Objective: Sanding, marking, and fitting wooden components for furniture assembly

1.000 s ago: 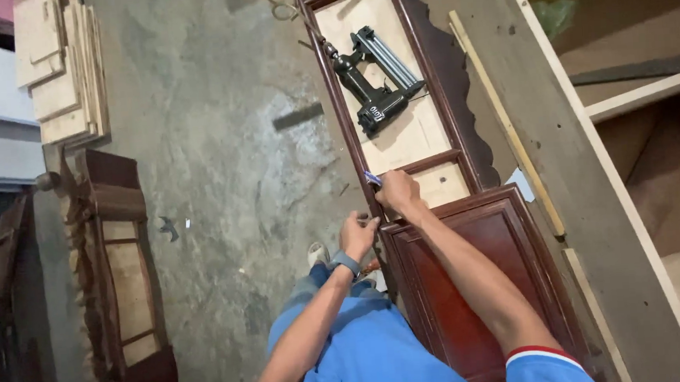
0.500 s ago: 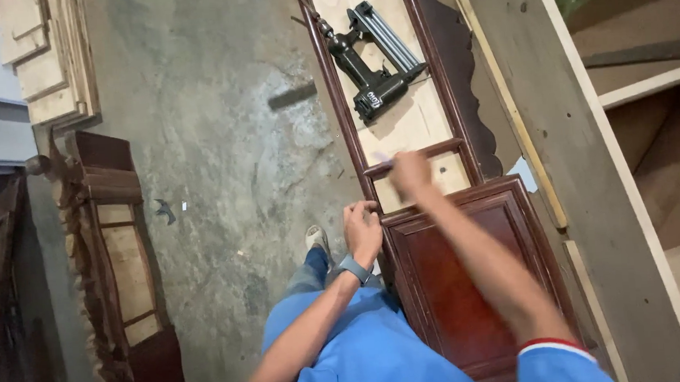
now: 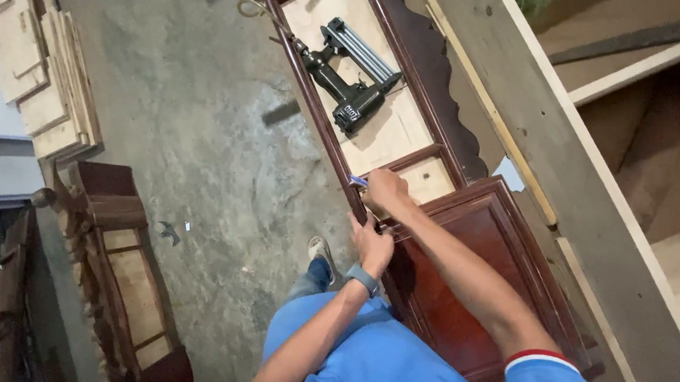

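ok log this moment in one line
left hand: on dark frame edge | right hand: holds blue tool | nail gun: on panel

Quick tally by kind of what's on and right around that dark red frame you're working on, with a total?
Nail gun: 1
Dark red raised door panel: 1
Plywood backing panels: 2
Loose wooden strip: 1
Small blue tool in the right hand: 1
Total: 6
The left hand grips the frame rail.
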